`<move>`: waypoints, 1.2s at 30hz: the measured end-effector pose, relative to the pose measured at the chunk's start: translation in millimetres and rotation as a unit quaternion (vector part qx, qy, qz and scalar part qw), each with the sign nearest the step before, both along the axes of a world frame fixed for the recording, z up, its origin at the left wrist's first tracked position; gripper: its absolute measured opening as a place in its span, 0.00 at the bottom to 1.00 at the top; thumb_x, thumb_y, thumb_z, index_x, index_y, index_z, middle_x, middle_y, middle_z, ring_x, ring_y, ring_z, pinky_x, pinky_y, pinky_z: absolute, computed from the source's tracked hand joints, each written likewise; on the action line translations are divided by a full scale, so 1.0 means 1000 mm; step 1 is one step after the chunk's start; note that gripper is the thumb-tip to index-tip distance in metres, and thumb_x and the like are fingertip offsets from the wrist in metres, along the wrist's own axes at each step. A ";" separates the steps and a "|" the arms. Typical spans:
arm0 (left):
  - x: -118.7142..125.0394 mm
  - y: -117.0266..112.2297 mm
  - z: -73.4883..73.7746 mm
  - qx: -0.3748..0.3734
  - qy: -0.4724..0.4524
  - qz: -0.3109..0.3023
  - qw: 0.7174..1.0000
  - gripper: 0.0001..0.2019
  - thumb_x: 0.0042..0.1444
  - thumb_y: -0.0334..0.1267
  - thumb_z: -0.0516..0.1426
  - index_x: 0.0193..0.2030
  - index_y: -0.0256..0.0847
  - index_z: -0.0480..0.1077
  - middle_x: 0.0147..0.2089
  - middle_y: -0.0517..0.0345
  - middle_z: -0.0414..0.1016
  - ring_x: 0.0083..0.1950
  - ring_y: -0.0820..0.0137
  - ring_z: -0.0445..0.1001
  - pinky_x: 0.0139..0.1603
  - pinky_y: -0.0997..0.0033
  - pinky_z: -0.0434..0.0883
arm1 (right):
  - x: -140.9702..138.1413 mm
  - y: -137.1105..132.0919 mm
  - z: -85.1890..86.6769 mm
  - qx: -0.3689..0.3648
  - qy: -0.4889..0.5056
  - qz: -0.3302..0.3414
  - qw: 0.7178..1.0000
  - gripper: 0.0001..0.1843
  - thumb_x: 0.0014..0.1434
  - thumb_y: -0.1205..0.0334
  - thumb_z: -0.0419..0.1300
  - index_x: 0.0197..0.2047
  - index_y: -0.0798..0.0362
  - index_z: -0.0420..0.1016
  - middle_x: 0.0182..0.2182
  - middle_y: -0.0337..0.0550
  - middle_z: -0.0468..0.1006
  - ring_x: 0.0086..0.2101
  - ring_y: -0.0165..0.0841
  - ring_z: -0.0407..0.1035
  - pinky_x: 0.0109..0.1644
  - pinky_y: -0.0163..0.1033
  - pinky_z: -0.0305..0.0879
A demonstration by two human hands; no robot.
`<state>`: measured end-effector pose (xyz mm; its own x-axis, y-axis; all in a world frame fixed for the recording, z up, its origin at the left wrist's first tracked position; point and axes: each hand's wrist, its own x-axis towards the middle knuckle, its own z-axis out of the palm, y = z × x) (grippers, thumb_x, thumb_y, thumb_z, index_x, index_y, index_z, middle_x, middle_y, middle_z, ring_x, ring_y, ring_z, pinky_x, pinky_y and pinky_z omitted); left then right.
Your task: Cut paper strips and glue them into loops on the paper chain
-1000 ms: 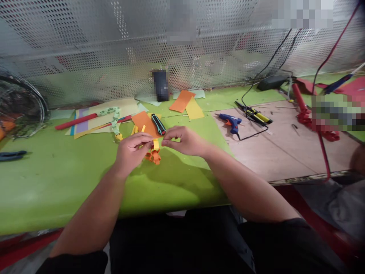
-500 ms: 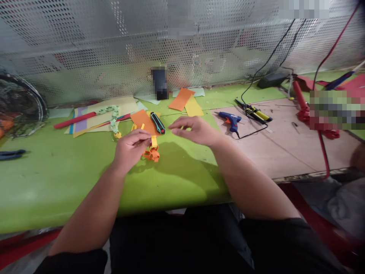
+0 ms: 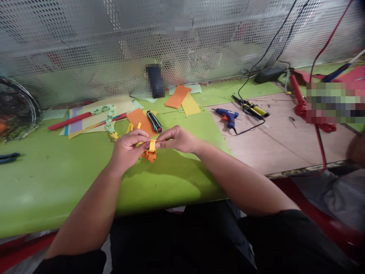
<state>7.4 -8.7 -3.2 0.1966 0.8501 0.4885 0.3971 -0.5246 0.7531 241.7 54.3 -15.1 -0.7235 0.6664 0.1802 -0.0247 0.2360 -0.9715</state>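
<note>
Over the green table (image 3: 57,179) my left hand (image 3: 127,148) and my right hand (image 3: 178,139) meet at a small paper chain (image 3: 150,150) of orange and yellow loops. Both hands pinch its top yellow strip, left from the left side, right from the right. The orange loops hang below my fingers, just above the tabletop. A utility knife (image 3: 154,121) with a black and teal handle lies on an orange sheet (image 3: 138,118) just behind my hands.
Coloured paper sheets, a green paper chain (image 3: 110,116) and a red stick (image 3: 68,121) lie at back left. A blue glue gun (image 3: 228,115) with cord, yellow-black tools (image 3: 252,108) and red cables sit on the brown board at right. A perforated metal wall stands behind.
My right hand lifted away from the paper chain half a second ago and has come back to pinch the yellow strip again. My left hand kept its hold throughout.
</note>
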 end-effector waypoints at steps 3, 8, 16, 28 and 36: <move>-0.001 0.000 -0.001 0.004 0.003 0.014 1.000 0.02 0.62 0.38 0.70 0.41 0.49 0.87 0.43 0.55 0.84 0.39 0.69 0.80 0.40 0.68 0.77 | 0.005 0.002 0.004 0.077 -0.033 -0.045 0.995 0.16 0.63 0.48 0.72 0.41 0.53 0.90 0.37 0.44 0.88 0.35 0.33 0.77 0.43 0.40 0.72; -0.004 0.001 -0.007 -0.006 -0.010 0.051 0.999 0.03 0.62 0.40 0.70 0.42 0.48 0.87 0.46 0.53 0.85 0.42 0.68 0.82 0.41 0.67 0.79 | 0.038 0.023 0.016 0.155 -0.119 -0.230 0.953 0.13 0.64 0.52 0.70 0.36 0.53 0.89 0.32 0.44 0.87 0.31 0.34 0.75 0.36 0.40 0.68; -0.002 -0.004 -0.012 -0.098 -0.032 0.069 0.992 0.09 0.62 0.45 0.70 0.45 0.45 0.87 0.43 0.51 0.89 0.43 0.63 0.87 0.48 0.62 0.83 | 0.075 0.054 0.019 0.167 -0.331 -0.429 0.824 0.10 0.59 0.55 0.75 0.30 0.51 0.86 0.27 0.45 0.84 0.28 0.39 0.75 0.36 0.45 0.72; 0.007 -0.008 -0.004 -0.078 -0.069 0.041 0.994 0.08 0.61 0.43 0.71 0.43 0.44 0.87 0.42 0.52 0.89 0.42 0.65 0.87 0.45 0.66 0.82 | 0.038 0.027 0.005 0.347 -0.166 -0.347 0.855 0.14 0.71 0.55 0.65 0.33 0.50 0.84 0.53 0.56 0.84 0.56 0.52 0.75 0.67 0.64 0.69; 0.008 -0.009 -0.001 -0.093 -0.103 0.013 0.990 0.09 0.59 0.45 0.73 0.42 0.44 0.87 0.38 0.54 0.87 0.37 0.68 0.84 0.39 0.70 0.81 | 0.007 -0.022 0.014 0.095 0.109 -0.048 0.988 0.15 0.71 0.59 0.66 0.59 0.46 0.85 0.57 0.48 0.84 0.57 0.39 0.79 0.64 0.49 0.75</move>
<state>15.9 -17.7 -4.6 0.0861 0.9327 0.3502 0.2368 -0.3606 0.9021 248.5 32.6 -1.4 -0.5896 0.6686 0.4531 -0.1970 0.4251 -0.8835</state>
